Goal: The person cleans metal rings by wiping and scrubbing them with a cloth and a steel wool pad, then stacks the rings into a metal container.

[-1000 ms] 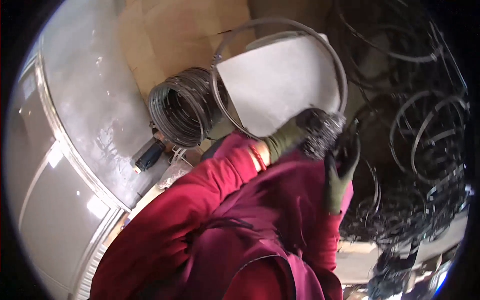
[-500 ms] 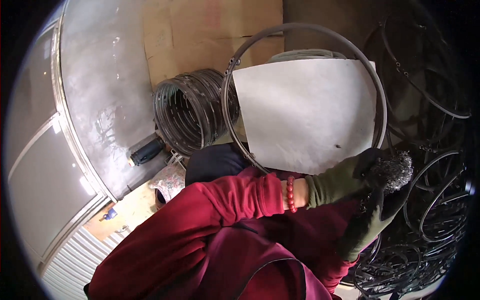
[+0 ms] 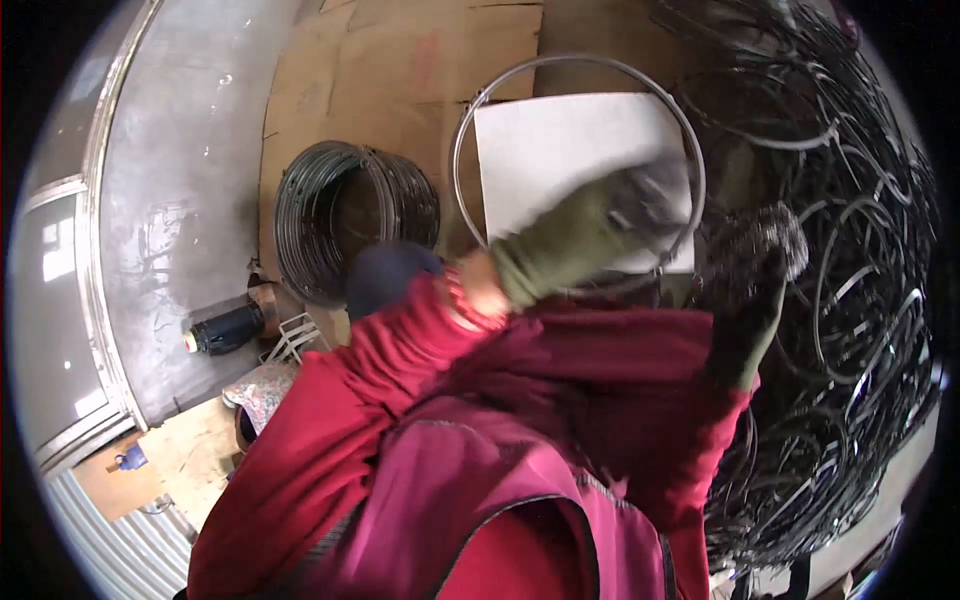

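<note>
A metal ring (image 3: 573,57) stands in front of me around a white sheet (image 3: 545,140). My left hand (image 3: 640,205), in an olive glove with a dark palm, passes over the sheet within the ring's outline. Its fingers are smeared by motion, so their grip does not show. Farther right, my right hand (image 3: 748,300) is closed on a grey, shiny wad of steel wool (image 3: 787,238). That gloved hand is apart from the left one, beside the heap of dark rings.
Many dark metal rings (image 3: 840,390) lie tangled along my right. A neat stack of rings (image 3: 335,220) stands at left on cardboard (image 3: 400,100). Near it are a dark cylindrical tool (image 3: 228,330), a patterned cloth (image 3: 262,390) and a wooden board (image 3: 195,455).
My left hand has parted from the steel wool and moved left over the white sheet. The right hand keeps the steel wool. The whole view has shifted.
</note>
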{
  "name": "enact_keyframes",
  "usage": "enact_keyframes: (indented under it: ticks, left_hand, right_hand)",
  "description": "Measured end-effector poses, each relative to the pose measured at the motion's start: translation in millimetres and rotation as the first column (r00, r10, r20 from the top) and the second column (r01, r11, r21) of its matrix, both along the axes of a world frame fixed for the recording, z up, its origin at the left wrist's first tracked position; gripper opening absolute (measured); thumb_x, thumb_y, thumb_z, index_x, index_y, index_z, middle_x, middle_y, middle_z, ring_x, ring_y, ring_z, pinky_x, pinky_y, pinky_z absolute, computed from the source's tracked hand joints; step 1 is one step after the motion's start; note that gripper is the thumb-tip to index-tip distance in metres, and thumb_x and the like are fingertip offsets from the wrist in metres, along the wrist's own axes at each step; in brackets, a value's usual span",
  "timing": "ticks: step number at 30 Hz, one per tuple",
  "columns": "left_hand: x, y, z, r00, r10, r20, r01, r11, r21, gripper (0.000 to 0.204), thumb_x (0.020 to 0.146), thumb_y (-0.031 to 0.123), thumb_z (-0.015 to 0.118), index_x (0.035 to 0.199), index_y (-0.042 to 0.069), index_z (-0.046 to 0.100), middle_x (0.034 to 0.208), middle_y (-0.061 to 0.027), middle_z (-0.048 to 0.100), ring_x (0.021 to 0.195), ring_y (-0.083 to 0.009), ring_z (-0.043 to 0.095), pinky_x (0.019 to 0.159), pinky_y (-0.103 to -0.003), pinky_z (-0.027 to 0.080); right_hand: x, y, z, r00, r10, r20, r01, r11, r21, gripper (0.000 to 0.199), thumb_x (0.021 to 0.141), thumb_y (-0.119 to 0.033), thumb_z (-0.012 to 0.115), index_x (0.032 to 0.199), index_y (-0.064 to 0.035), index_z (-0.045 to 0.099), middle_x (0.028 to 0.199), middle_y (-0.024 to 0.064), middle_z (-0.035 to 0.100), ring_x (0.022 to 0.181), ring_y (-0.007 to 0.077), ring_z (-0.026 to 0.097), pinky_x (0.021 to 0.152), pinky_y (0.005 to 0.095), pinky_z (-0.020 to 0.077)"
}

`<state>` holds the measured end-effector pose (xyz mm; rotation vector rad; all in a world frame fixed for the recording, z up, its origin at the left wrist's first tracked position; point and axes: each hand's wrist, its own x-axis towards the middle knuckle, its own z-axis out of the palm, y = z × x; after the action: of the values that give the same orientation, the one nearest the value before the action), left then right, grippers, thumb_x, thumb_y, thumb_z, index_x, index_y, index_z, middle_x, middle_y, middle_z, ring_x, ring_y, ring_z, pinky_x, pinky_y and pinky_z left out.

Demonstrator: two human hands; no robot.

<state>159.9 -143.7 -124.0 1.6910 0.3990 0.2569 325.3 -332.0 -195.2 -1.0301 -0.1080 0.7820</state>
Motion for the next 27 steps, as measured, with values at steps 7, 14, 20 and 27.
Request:
enact_keyframes:
  ticks: [7, 14, 20, 27]
  left_hand:
    - [-129.5, 49.4, -76.4, 0.634, 0.772, 0.036, -0.741, 0.62, -0.256, 0.031, 0.081, 0.023, 0.063, 0.107, 0.007, 0.056, 0.096, -0.0013, 0.058, 0.091, -0.0126, 0.052, 0.078, -0.028, 0.043]
    - [-159.8, 48.4, -203.8, 0.529, 0.626, -0.574, -0.783, 0.099, -0.614, 0.028, 0.087, 0.034, 0.052, 0.098, 0.01, 0.059, 0.083, -0.0063, 0.06, 0.078, -0.0208, 0.057, 0.071, -0.032, 0.046]
    - [-159.3, 55.5, -217.8, 0.561, 0.672, -0.484, -0.797, 0.28, -0.535, 0.03, 0.082, 0.043, 0.059, 0.078, 0.013, 0.056, 0.065, -0.0012, 0.054, 0.057, -0.0172, 0.052, 0.054, -0.032, 0.043]
    - [-141.4, 46.8, -153.3, 0.524, 0.782, -0.337, -0.673, 0.137, -0.727, 0.034, 0.082, 0.048, 0.058, 0.074, 0.016, 0.052, 0.058, 0.005, 0.045, 0.048, -0.0132, 0.041, 0.048, -0.029, 0.038]
  right_hand:
    - [-39.1, -14.5, -73.6, 0.881, 0.424, 0.208, -0.287, 0.83, -0.477, 0.036, 0.086, -0.019, 0.059, 0.116, -0.0011, 0.051, 0.103, 0.011, 0.06, 0.087, 0.018, 0.059, 0.076, 0.0286, 0.0492]
    - [-206.7, -75.2, -80.4, 0.496, 0.841, -0.216, -0.807, 0.355, -0.472, 0.049, 0.08, -0.016, 0.064, 0.122, 0.0013, 0.048, 0.108, 0.0119, 0.06, 0.09, 0.018, 0.058, 0.08, 0.029, 0.047]
    - [-203.4, -64.3, -70.6, 0.676, 0.602, -0.425, -0.733, 0.607, -0.305, 0.04, 0.081, -0.016, 0.065, 0.114, 0.0017, 0.053, 0.099, 0.0095, 0.063, 0.084, 0.0161, 0.06, 0.074, 0.0287, 0.0492]
    - [-210.3, -62.2, -75.9, 0.733, 0.596, -0.329, -0.681, 0.65, -0.337, 0.041, 0.08, -0.018, 0.065, 0.114, 0.0025, 0.053, 0.099, 0.0093, 0.063, 0.083, 0.0158, 0.06, 0.073, 0.0286, 0.0495]
